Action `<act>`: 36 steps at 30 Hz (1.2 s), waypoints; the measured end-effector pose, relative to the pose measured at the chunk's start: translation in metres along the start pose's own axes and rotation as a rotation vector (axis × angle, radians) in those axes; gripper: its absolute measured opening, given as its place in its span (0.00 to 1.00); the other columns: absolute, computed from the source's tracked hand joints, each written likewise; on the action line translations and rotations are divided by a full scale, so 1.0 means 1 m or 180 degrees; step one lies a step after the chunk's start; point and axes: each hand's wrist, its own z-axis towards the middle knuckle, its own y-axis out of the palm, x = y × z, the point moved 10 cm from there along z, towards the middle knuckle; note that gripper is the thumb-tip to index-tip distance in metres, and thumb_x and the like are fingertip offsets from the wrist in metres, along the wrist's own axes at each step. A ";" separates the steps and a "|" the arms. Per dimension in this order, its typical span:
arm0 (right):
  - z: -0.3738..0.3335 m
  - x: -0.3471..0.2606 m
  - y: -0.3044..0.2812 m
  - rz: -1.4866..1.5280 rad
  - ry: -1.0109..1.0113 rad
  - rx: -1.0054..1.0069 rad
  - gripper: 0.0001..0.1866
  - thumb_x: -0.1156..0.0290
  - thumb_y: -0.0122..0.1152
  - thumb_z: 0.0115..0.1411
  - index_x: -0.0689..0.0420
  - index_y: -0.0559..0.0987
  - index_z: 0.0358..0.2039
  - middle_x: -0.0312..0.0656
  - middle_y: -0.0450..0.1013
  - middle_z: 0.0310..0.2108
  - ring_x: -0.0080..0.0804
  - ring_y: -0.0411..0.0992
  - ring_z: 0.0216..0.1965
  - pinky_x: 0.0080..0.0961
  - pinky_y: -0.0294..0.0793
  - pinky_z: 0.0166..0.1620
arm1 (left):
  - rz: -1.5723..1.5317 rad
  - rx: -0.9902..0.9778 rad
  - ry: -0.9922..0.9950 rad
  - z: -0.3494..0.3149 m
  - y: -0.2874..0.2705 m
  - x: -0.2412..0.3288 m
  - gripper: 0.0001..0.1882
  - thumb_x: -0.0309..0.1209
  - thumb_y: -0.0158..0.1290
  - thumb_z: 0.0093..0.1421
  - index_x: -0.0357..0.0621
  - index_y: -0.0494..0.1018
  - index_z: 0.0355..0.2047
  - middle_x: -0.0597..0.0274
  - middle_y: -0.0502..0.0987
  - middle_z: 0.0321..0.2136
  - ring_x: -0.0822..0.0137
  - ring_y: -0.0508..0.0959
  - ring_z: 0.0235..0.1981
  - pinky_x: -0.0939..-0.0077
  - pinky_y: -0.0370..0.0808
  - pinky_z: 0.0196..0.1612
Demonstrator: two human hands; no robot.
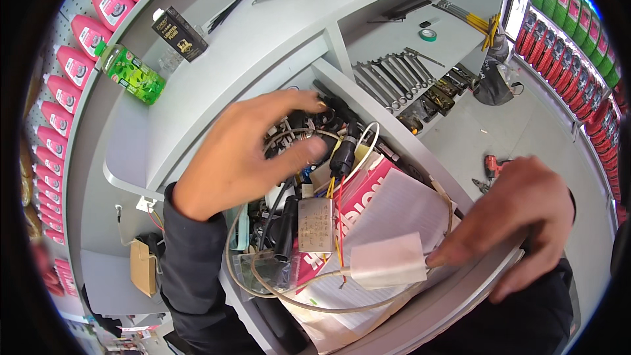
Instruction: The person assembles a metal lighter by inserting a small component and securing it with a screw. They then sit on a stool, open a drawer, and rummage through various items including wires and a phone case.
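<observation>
An open grey drawer point(463, 276) full of loose parts lies below my hands. My left hand point(246, 148) is over its far left part, thumb and forefinger apart, close to black connectors point(345, 151) and tangled cables. The other fingertips are hidden among the parts. My right hand point(519, 213), slightly blurred, hangs over the drawer's right edge with fingers spread. One fingertip appears at the right end of a white power adapter point(388, 261), whose cable loops across the drawer. Beside the adapter sits a small metal box point(316, 225) with handwriting. Papers and a red-and-white packet point(365, 190) lie beneath.
Spanners point(394, 79) line a shelf beyond the drawer, near green tape point(428, 35). On the counter stand a green bottle point(131, 73), a black box point(179, 34) and black cable ties point(236, 3). A red power tool point(491, 167) is at the right. Pink bottles point(72, 66) fill the left shelves.
</observation>
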 end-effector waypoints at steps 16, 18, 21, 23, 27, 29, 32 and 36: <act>-0.033 0.006 0.012 0.1030 -0.1290 -0.0048 0.06 0.83 0.68 0.61 0.60 0.88 0.35 0.42 0.85 0.34 0.32 0.85 0.42 0.15 0.86 0.44 | -0.0763 -0.1443 0.0885 -0.035 0.054 0.059 0.25 0.42 0.76 0.43 0.43 0.77 0.35 0.40 0.67 0.62 0.36 0.68 0.62 0.45 0.68 0.61; -0.034 0.006 0.009 0.1015 -0.1386 0.0139 0.03 0.80 0.69 0.61 0.59 0.88 0.34 0.42 0.85 0.32 0.32 0.85 0.39 0.16 0.86 0.44 | -0.0723 -0.1455 0.0850 -0.039 0.055 0.056 0.27 0.46 0.76 0.41 0.44 0.78 0.34 0.41 0.67 0.63 0.33 0.65 0.64 0.41 0.66 0.62; -0.032 0.004 0.006 0.0989 -0.1396 0.0303 0.02 0.74 0.73 0.60 0.58 0.87 0.31 0.37 0.85 0.28 0.31 0.85 0.34 0.19 0.85 0.40 | -0.0838 -0.1629 0.0861 -0.044 0.062 0.049 0.34 0.55 0.75 0.35 0.47 0.80 0.37 0.42 0.67 0.64 0.31 0.61 0.66 0.38 0.64 0.62; -0.034 0.004 0.007 0.1017 -0.1439 0.0496 0.03 0.75 0.74 0.58 0.58 0.87 0.29 0.38 0.84 0.27 0.30 0.85 0.34 0.19 0.86 0.40 | -0.0742 -0.1612 0.0758 -0.043 0.069 0.054 0.34 0.55 0.75 0.34 0.49 0.80 0.38 0.42 0.67 0.64 0.31 0.60 0.66 0.38 0.64 0.61; -0.030 0.007 0.007 0.1086 -0.1374 0.0391 0.03 0.75 0.75 0.58 0.57 0.87 0.29 0.38 0.84 0.26 0.29 0.85 0.34 0.18 0.85 0.39 | -0.0577 -0.1461 0.0622 -0.045 0.078 0.059 0.32 0.53 0.74 0.33 0.60 0.81 0.41 0.50 0.66 0.67 0.32 0.60 0.64 0.38 0.65 0.59; -0.033 0.007 0.008 0.1066 -0.1334 0.0439 0.03 0.75 0.74 0.58 0.57 0.87 0.28 0.38 0.84 0.26 0.29 0.85 0.36 0.17 0.85 0.39 | -0.0503 -0.1402 0.0587 -0.044 0.081 0.061 0.31 0.49 0.73 0.31 0.64 0.81 0.41 0.56 0.68 0.65 0.33 0.61 0.63 0.39 0.67 0.57; -0.042 0.006 0.012 0.1031 -0.1591 -0.0159 0.05 0.83 0.67 0.60 0.61 0.88 0.35 0.46 0.85 0.33 0.32 0.85 0.41 0.16 0.85 0.47 | -0.0453 -0.1353 0.0485 -0.045 0.078 0.055 0.32 0.46 0.72 0.30 0.63 0.80 0.41 0.57 0.70 0.62 0.34 0.61 0.62 0.39 0.67 0.56; -0.042 0.009 0.007 0.1065 -0.1738 0.0160 0.01 0.79 0.70 0.60 0.59 0.87 0.31 0.43 0.85 0.31 0.32 0.85 0.40 0.17 0.85 0.45 | -0.0465 -0.1456 0.0526 -0.043 0.074 0.043 0.32 0.41 0.71 0.29 0.56 0.78 0.41 0.55 0.72 0.57 0.39 0.63 0.57 0.42 0.67 0.54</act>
